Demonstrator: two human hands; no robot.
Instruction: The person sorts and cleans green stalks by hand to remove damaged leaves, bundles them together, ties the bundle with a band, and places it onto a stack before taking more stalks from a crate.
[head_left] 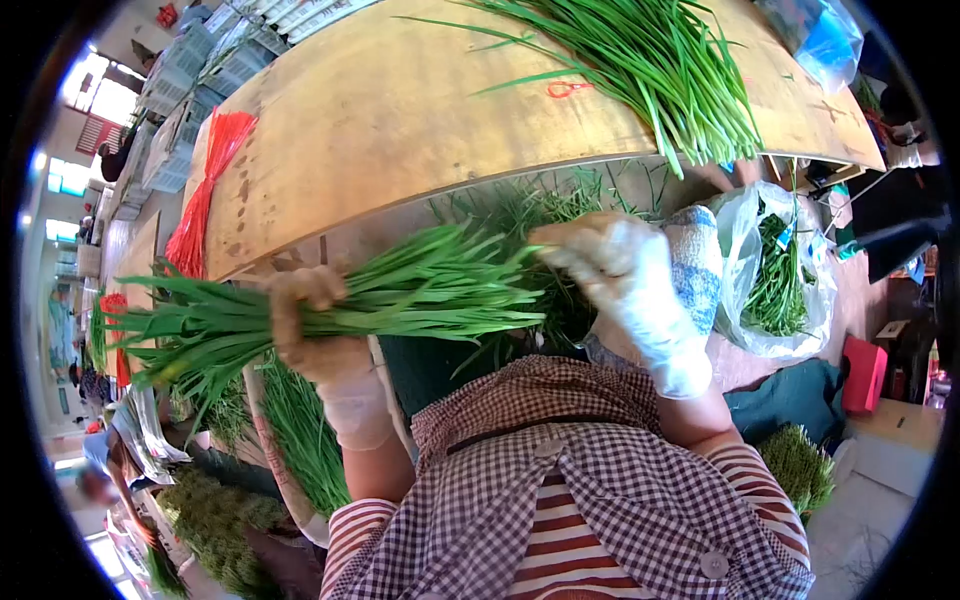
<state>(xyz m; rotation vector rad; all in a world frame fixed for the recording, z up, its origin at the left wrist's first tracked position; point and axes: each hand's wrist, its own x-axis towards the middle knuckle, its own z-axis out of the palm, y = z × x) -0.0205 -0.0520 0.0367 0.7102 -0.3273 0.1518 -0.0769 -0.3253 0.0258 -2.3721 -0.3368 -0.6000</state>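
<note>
My left hand (308, 318), in a pale glove or wrap, is closed round a bunch of long green leafy stalks (420, 290) held crosswise before my body. The leafy tips point left and the cut ends point right. Just beyond those ends, my right hand (610, 262), gloved and blurred, has its fingers pinched together at a thin green piece. Another pile of green stalks (660, 70) lies on the wooden table (400, 110), with a red tie (568, 89) beside it.
Red strips (208, 190) hang over the table's left edge. A plastic bag of greens (775, 285) stands at right, near a red box (863, 374). More stalks (305, 435) lie in a sack at lower left. Another person (125, 460) is at far left. Crates (175, 85) stand behind.
</note>
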